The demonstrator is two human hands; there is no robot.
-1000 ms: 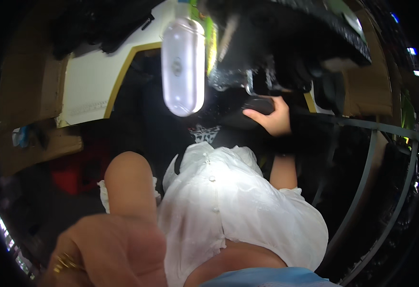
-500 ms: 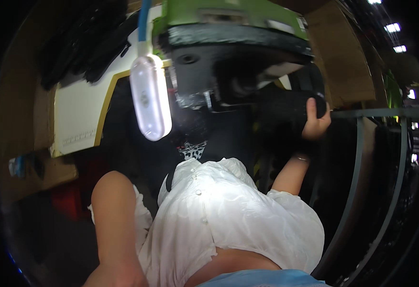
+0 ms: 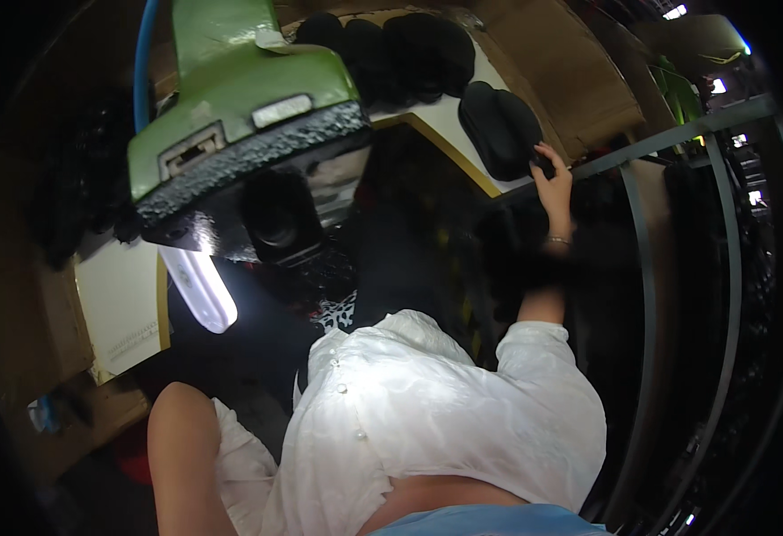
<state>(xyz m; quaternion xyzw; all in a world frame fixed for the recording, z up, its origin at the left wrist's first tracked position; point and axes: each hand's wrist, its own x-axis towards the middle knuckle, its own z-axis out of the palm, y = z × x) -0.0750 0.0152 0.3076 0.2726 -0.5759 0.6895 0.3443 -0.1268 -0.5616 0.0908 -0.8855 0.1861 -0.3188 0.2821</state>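
A person in a white blouse (image 3: pixel 427 420) reaches up and away with the right hand (image 3: pixel 554 181), its fingers curled onto the edge of a black oval pad (image 3: pixel 501 129) that lies on a white worktop (image 3: pixel 450 121) at the upper right of the view, beside the top rail of a grey metal frame (image 3: pixel 677 134). A thin bracelet (image 3: pixel 558 239) sits at that wrist. More black pads (image 3: pixel 391 49) lie in a row further back on the same worktop, with brown cardboard (image 3: pixel 552 62) just behind them. The left forearm (image 3: pixel 181 456) hangs low at the bottom left; the left hand itself is cut off by the lower edge, so whether it is spread or closed cannot be told. A green machine head (image 3: pixel 231 98) with a black underside looms at the upper left, a lit white tube lamp (image 3: pixel 197 288) glowing just beneath it and a blue hose (image 3: pixel 144 54) running up behind
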